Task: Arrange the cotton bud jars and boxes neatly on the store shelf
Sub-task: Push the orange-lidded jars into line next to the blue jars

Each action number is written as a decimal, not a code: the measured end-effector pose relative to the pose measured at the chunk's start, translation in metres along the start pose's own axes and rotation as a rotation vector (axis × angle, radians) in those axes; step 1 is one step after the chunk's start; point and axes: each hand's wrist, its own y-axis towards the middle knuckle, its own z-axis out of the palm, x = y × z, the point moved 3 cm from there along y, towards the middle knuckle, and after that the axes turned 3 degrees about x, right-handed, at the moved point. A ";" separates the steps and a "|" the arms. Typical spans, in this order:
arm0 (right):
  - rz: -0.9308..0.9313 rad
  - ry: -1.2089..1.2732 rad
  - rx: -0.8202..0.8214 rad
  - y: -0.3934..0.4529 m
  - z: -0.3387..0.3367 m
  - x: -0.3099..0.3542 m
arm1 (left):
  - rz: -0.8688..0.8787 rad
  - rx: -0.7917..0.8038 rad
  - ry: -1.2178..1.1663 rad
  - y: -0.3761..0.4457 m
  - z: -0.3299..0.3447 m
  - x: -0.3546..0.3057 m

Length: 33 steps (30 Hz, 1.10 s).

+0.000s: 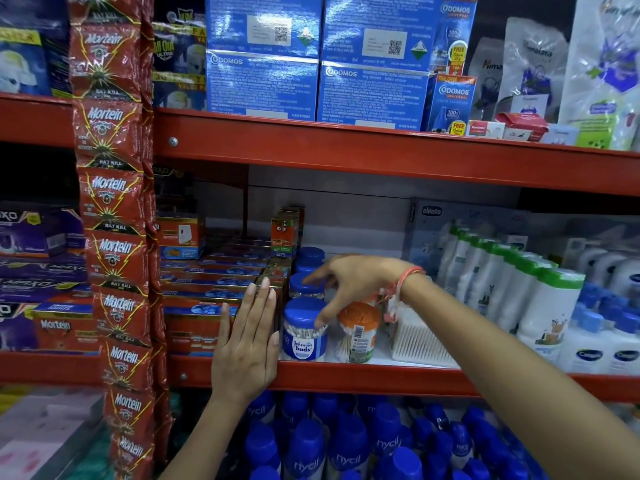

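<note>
A row of blue-lidded cotton bud jars runs front to back on the middle shelf (346, 375); the front jar (304, 336) reads Johnson's buds. To its right stands an orange-lidded jar (358, 332), and beyond that a clear box of cotton buds (415, 341). My right hand (349, 282) hovers over the jars with fingers spread, thumb tip touching the front jar's lid edge, fingertips near the second blue jar (304, 285). My left hand (247, 341) is flat and open, pressed upright against the left side of the front jar and the Mortein boxes.
Stacked Mortein boxes (207, 292) fill the shelf left of the jars. A hanging strip of Mortein Rat Kill sachets (116, 254) drops at the left. White baby-care bottles (540, 299) stand on the right. Blue Nycil bottles (346, 445) fill the shelf below.
</note>
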 end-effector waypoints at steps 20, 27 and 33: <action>0.286 -0.075 0.088 -0.015 0.013 -0.054 | -0.008 0.024 -0.018 0.000 0.001 0.001; 0.200 -0.116 0.145 -0.026 0.007 -0.045 | -0.001 0.024 -0.021 0.000 0.001 0.000; 0.317 -0.061 0.108 0.005 0.030 -0.110 | 0.000 0.003 -0.004 0.001 0.000 0.000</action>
